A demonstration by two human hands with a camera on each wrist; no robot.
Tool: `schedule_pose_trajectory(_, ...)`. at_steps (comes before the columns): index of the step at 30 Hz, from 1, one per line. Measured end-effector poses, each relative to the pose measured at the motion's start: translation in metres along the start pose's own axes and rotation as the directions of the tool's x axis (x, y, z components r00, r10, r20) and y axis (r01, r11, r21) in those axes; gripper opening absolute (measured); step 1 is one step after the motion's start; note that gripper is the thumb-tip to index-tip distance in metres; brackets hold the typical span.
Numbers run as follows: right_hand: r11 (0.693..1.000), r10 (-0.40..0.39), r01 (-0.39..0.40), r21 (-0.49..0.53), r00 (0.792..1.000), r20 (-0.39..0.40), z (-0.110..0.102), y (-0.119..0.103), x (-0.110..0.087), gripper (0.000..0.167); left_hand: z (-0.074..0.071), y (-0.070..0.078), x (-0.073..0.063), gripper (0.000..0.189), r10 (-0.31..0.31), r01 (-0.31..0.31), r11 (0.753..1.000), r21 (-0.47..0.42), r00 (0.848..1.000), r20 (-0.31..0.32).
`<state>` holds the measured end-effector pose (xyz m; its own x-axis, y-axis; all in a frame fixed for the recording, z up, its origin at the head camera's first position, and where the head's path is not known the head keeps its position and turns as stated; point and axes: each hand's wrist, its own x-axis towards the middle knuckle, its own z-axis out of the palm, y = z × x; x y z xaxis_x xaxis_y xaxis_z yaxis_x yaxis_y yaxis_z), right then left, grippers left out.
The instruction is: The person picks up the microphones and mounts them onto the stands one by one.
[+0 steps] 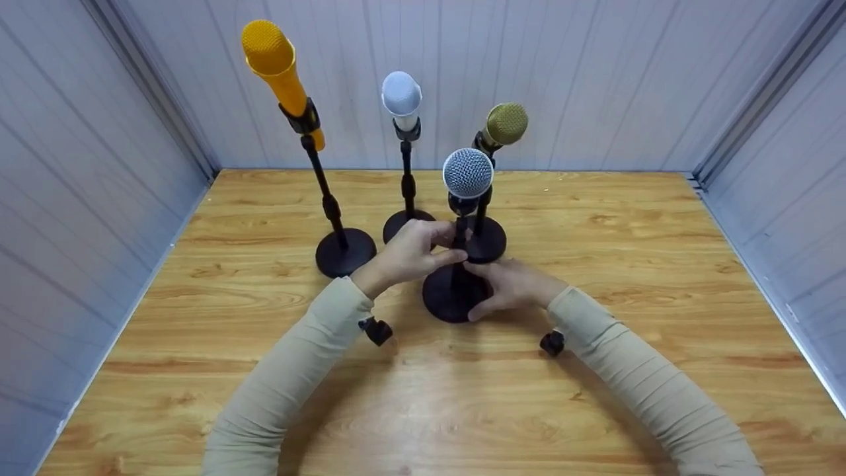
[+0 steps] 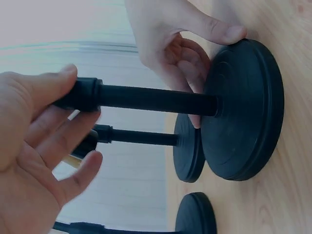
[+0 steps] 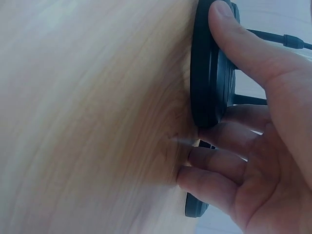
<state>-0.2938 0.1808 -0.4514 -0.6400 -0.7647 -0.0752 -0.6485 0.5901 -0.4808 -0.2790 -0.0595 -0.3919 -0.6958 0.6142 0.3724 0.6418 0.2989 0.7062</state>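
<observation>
A microphone with a silver mesh head (image 1: 468,173) stands upright on a black desktop stand, whose round base (image 1: 443,297) rests on the table. My left hand (image 1: 413,254) grips this stand by the collar (image 2: 88,94) on its pole, thumb on one side and fingers on the other. Low down, my right hand (image 1: 512,287) holds the rim of the round base, its thumb (image 3: 229,24) against the edge and its fingers reaching round the far side. Just behind is a gold microphone (image 1: 507,124) on a similar stand, its base close to the held one.
A white microphone (image 1: 401,94) on its stand is behind my left hand. Farther left rises a yellow microphone (image 1: 269,49) on a taller stand with a round base (image 1: 345,253). Pale panel walls (image 1: 595,86) close the wooden table (image 1: 628,264) at the back and both sides.
</observation>
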Motion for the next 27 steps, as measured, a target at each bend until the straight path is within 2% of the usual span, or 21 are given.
schedule_pose_trajectory(3, 1.000, -0.017, 0.017, -0.001, 1.000, -0.005, 0.000, 0.000, 0.001, 0.101, 0.000, 0.003, -0.004, 0.028, 0.000, -0.002, 0.992, 0.126, 1.000, 0.013)
schedule_pose_trajectory(5, 1.000, -0.018, 0.018, -0.001, 1.000, -0.006, 0.000, -0.001, 0.001, 0.101, 0.001, 0.004, -0.007, 0.031, -0.018, 0.012, 0.976, 0.215, 1.000, 0.026)
schedule_pose_trajectory(7, 1.000, -0.014, 0.014, -0.004, 1.000, -0.004, 0.001, -0.002, 0.001, 0.101, 0.003, 0.005, -0.012, 0.036, -0.065, 0.048, 0.951, 0.305, 0.997, 0.046)
schedule_pose_trajectory(9, 1.000, 0.009, -0.009, -0.013, 1.000, 0.004, 0.001, -0.002, 0.001, 0.102, 0.006, 0.005, -0.017, 0.047, -0.146, 0.105, 0.920, 0.378, 0.986, 0.082)
schedule_pose_trajectory(11, 0.999, 0.040, -0.040, -0.026, 0.999, 0.008, 0.001, -0.003, 0.000, 0.103, 0.009, 0.006, -0.022, 0.063, -0.250, 0.170, 0.880, 0.443, 0.960, 0.129)
schedule_pose_trajectory(14, 0.996, 0.080, -0.080, -0.048, 0.997, 0.011, 0.000, -0.004, -0.001, 0.104, 0.016, 0.005, -0.030, 0.083, -0.385, 0.243, 0.816, 0.524, 0.905, 0.181)
schedule_pose_trajectory(16, 0.994, 0.091, -0.090, -0.056, 0.996, 0.012, 0.000, -0.004, -0.002, 0.104, 0.021, 0.003, -0.035, 0.093, -0.435, 0.262, 0.788, 0.557, 0.878, 0.201)
schedule_pose_trajectory(19, 0.994, 0.093, -0.092, -0.057, 0.996, 0.016, 0.000, -0.003, -0.003, 0.103, 0.030, 0.000, -0.042, 0.101, -0.468, 0.270, 0.767, 0.582, 0.856, 0.220)
schedule_pose_trajectory(22, 0.994, 0.093, -0.092, -0.051, 0.995, 0.020, 0.000, -0.003, -0.003, 0.104, 0.037, -0.003, -0.047, 0.097, -0.475, 0.244, 0.742, 0.624, 0.848, 0.233)
schedule_pose_trajectory(24, 0.995, 0.089, -0.088, -0.044, 0.996, 0.020, 0.000, -0.004, -0.004, 0.104, 0.041, -0.006, -0.049, 0.091, -0.473, 0.220, 0.719, 0.659, 0.850, 0.233)
schedule_pose_trajectory(27, 0.995, 0.086, -0.085, -0.043, 0.996, 0.017, 0.001, -0.004, -0.004, 0.104, 0.045, -0.008, -0.051, 0.085, -0.463, 0.205, 0.703, 0.681, 0.859, 0.219)
